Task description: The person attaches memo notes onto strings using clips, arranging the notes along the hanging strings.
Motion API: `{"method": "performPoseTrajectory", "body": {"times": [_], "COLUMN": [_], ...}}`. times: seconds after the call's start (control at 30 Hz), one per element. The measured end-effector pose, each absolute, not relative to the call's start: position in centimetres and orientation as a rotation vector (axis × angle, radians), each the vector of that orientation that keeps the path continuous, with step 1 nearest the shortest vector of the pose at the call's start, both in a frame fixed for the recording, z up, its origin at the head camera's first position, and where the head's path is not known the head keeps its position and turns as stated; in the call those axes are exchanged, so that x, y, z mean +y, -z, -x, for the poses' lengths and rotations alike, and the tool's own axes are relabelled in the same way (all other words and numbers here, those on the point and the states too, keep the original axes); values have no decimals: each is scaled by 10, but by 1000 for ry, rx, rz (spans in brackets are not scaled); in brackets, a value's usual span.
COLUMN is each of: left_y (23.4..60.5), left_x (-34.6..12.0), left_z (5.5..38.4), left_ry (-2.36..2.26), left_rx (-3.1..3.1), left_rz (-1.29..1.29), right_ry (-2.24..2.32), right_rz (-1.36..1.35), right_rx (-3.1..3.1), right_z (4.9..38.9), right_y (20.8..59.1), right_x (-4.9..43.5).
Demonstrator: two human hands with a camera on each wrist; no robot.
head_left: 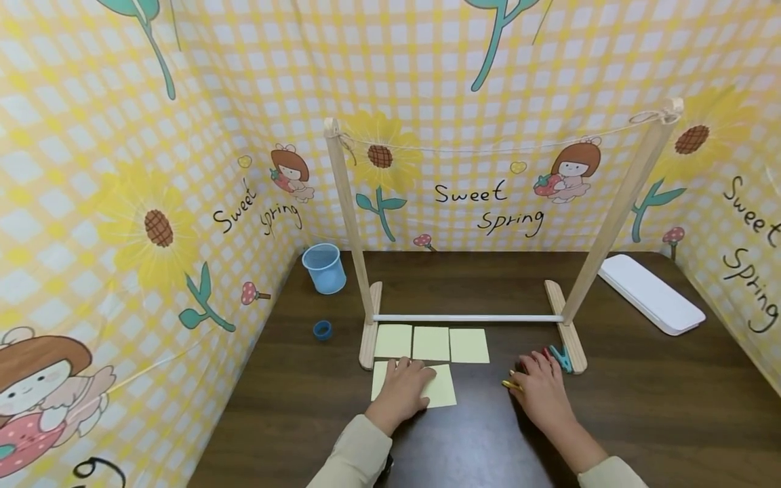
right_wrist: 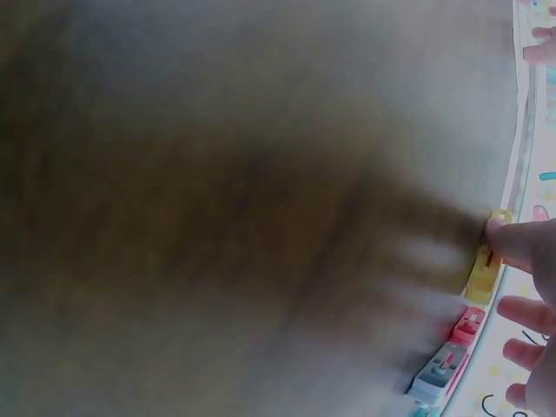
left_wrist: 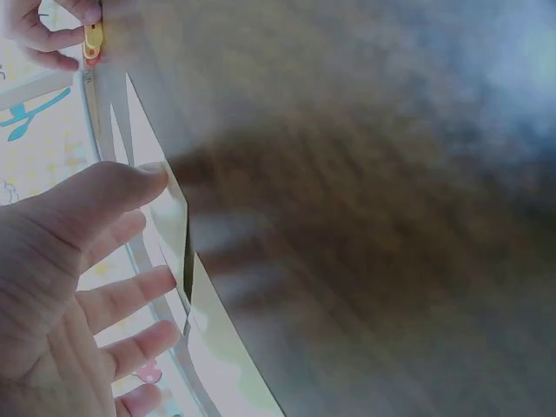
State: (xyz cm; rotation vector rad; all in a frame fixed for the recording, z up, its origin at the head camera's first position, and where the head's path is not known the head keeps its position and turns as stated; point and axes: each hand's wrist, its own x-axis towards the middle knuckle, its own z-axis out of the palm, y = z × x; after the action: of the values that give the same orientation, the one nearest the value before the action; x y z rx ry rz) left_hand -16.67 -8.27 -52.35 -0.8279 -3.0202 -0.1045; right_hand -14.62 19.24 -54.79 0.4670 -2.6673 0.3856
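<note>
My left hand (head_left: 401, 392) rests over pale yellow paper squares (head_left: 441, 388) in the nearer row, its fingers spread and partly covering them. In the left wrist view its thumb and fingertips lie along the paper edges. Three more paper squares (head_left: 430, 343) lie in a row behind. My right hand (head_left: 543, 394) pinches a yellow clothespin (head_left: 511, 384) at the table surface, its thumb on the clip in the right wrist view. Beside its other fingers lie a red clothespin (right_wrist: 468, 323) and a teal clothespin (head_left: 561, 359); the fingers partly hide the red one.
A wooden frame (head_left: 349, 217) with a string (head_left: 451, 148) across its top and a white bar (head_left: 466, 318) low down stands behind the papers. At left are a blue bucket (head_left: 325, 270) and a blue ring (head_left: 322, 330). A white case (head_left: 651, 293) lies at right.
</note>
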Motion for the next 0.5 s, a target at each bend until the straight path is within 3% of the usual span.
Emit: {"method": "performPoseTrajectory", "body": {"times": [0.3, 0.5], "left_y": [520, 520], "left_x": [-76, -77], "left_z": [171, 168], "left_ry": [217, 559], "left_rx": [-3101, -3105], "left_rz": [743, 718], "right_ry": [-443, -587], "right_rz": [-574, -565], "right_rx": [-2639, -2779], "right_z": [146, 140], "right_y": [545, 536], "right_x": [191, 192]}}
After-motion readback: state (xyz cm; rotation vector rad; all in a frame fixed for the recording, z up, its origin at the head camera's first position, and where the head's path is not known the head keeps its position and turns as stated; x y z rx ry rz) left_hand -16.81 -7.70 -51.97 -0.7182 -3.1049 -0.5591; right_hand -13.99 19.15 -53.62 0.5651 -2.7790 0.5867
